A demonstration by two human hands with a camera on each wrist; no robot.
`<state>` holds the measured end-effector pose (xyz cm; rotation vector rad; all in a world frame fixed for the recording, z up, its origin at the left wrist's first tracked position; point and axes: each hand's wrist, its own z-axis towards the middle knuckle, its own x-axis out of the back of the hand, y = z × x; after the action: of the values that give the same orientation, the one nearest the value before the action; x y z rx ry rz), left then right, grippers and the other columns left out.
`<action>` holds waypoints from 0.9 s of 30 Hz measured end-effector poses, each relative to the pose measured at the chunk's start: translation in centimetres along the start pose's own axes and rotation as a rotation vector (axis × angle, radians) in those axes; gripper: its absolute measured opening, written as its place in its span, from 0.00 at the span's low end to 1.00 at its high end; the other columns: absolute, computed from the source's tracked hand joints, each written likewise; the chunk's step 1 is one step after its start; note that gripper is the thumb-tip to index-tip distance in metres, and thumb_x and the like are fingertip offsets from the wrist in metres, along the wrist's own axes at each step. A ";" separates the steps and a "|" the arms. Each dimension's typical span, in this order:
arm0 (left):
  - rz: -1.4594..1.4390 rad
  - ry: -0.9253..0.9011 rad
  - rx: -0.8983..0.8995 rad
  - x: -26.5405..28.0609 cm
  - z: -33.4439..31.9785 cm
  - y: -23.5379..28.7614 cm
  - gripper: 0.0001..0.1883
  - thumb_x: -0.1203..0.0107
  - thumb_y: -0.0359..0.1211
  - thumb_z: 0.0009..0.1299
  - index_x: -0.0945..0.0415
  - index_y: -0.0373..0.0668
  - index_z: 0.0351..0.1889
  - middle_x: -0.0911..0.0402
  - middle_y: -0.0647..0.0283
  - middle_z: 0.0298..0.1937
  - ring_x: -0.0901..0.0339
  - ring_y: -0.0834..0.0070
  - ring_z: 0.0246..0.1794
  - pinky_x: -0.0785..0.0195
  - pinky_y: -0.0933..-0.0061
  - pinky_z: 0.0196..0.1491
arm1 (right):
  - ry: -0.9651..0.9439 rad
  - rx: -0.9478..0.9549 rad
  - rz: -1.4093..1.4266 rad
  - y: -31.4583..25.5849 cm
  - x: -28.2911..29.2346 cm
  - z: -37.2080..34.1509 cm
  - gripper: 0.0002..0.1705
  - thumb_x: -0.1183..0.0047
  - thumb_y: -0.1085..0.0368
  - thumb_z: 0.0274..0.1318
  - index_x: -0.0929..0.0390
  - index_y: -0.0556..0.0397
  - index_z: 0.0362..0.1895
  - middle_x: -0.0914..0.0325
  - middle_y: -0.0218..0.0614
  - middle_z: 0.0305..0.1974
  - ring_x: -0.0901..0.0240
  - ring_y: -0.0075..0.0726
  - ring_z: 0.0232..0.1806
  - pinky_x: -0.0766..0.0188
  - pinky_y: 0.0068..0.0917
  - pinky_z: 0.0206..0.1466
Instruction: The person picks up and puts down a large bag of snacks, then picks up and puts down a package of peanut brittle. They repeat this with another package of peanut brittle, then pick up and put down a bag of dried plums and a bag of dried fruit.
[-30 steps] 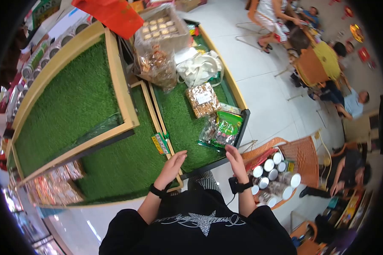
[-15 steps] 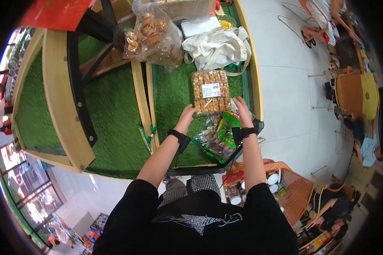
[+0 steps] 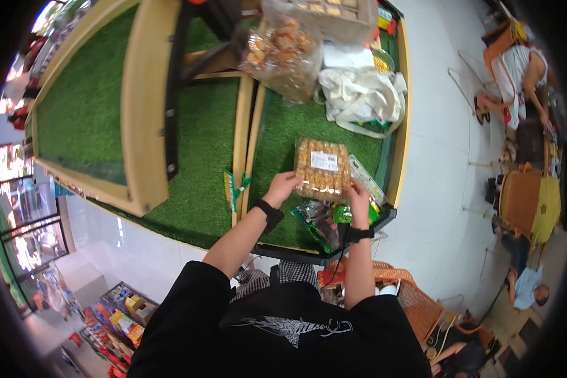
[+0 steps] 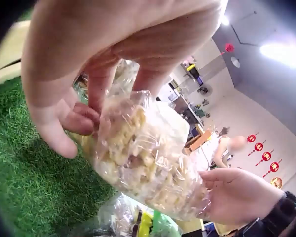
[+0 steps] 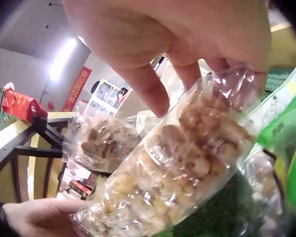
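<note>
A clear plastic pack of golden-brown snack pieces (image 3: pixel 321 183), bearing a white label (image 3: pixel 324 161), is held between both hands over the green turf. My left hand (image 3: pixel 285 187) pinches its left edge near the front corner. At the opposite edge, my right hand (image 3: pixel 359 200) grips the wrapper. The left wrist view shows the pack tilted, its crinkled film (image 4: pixel 143 153) bunched under the left fingers. Seen from the right wrist, the right fingers (image 5: pixel 153 91) curl over one end of the pack.
Green snack bags (image 3: pixel 353 214) lie just in front of the pack. A white cloth bag (image 3: pixel 362 101) and a large clear bag of snacks (image 3: pixel 283 50) stand behind. Wooden rails (image 3: pixel 242 151) divide the turf display on the left; a raised turf tray (image 3: pixel 148 113) is beyond.
Both hands have reached forward from the display's front edge to the snack pack and taken hold of its two sides. The head view has shifted.
</note>
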<state>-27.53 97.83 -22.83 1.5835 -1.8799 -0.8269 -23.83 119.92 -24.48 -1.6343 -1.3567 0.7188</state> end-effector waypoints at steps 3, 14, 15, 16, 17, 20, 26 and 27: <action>-0.087 0.094 -0.121 0.9 -3.8 -0.3 0.17 0.49 0.35 0.60 0.29 0.32 0.42 0.25 0.66 0.30 0.34 0.84 0.30 0.41 0.80 0.34 | 0.023 -0.011 -0.014 -2.4 -1.9 -3.3 0.22 0.50 0.68 0.45 0.32 0.66 0.47 0.27 0.39 0.37 0.32 0.24 0.34 0.35 0.20 0.38; -0.245 0.288 -0.436 8.9 -22.3 -1.9 0.18 0.48 0.32 0.60 0.33 0.31 0.46 0.26 0.62 0.35 0.30 0.79 0.33 0.37 0.79 0.39 | -0.364 0.248 0.070 -10.6 -8.4 -16.6 0.19 0.57 0.74 0.48 0.36 0.56 0.48 0.31 0.33 0.41 0.35 0.24 0.39 0.38 0.20 0.42; -0.337 0.294 -0.446 10.3 -23.7 -2.2 0.18 0.48 0.31 0.60 0.33 0.31 0.46 0.26 0.62 0.35 0.30 0.79 0.34 0.37 0.79 0.40 | -0.402 0.337 0.033 -10.7 -9.8 -17.7 0.19 0.57 0.74 0.48 0.36 0.56 0.48 0.31 0.33 0.40 0.35 0.24 0.39 0.38 0.20 0.42; -0.356 0.266 -0.421 11.9 -25.8 -2.9 0.21 0.48 0.29 0.60 0.37 0.33 0.50 0.28 0.61 0.39 0.31 0.77 0.39 0.37 0.77 0.44 | -0.489 0.296 0.050 -10.7 -10.9 -19.0 0.22 0.56 0.74 0.48 0.38 0.56 0.51 0.32 0.35 0.43 0.36 0.25 0.42 0.39 0.21 0.45; -0.362 0.286 -0.439 13.4 -28.1 -3.3 0.21 0.48 0.29 0.60 0.37 0.33 0.50 0.28 0.61 0.39 0.31 0.77 0.39 0.37 0.77 0.44 | -0.512 0.311 0.047 -10.8 -12.5 -20.8 0.22 0.56 0.74 0.48 0.38 0.56 0.51 0.32 0.35 0.43 0.36 0.25 0.42 0.39 0.21 0.45; -0.501 0.283 -0.429 17.9 -34.7 -5.5 0.32 0.46 0.26 0.56 0.47 0.36 0.58 0.34 0.60 0.44 0.34 0.74 0.45 0.38 0.75 0.46 | -0.579 0.388 -0.057 -11.5 -15.9 -27.4 0.28 0.54 0.76 0.46 0.45 0.57 0.55 0.36 0.41 0.49 0.39 0.32 0.49 0.43 0.26 0.52; -0.460 0.351 -0.370 25.1 -46.7 -13.0 0.39 0.44 0.26 0.53 0.53 0.38 0.63 0.33 0.59 0.43 0.34 0.73 0.45 0.38 0.75 0.46 | -0.859 0.328 -0.063 -8.5 -22.9 -37.3 0.32 0.52 0.75 0.44 0.42 0.53 0.58 0.37 0.34 0.51 0.40 0.29 0.52 0.41 0.24 0.51; -0.461 0.404 -0.366 25.8 -48.6 -14.2 0.39 0.44 0.26 0.53 0.52 0.39 0.63 0.33 0.59 0.43 0.34 0.72 0.45 0.38 0.75 0.46 | -0.931 0.299 -0.049 -8.0 -24.2 -38.6 0.32 0.52 0.76 0.44 0.42 0.53 0.58 0.37 0.34 0.52 0.41 0.28 0.53 0.40 0.23 0.50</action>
<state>13.46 65.34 -0.72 1.7992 -1.0316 -0.8928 -0.44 86.92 -2.16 -1.0260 -1.7752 1.6858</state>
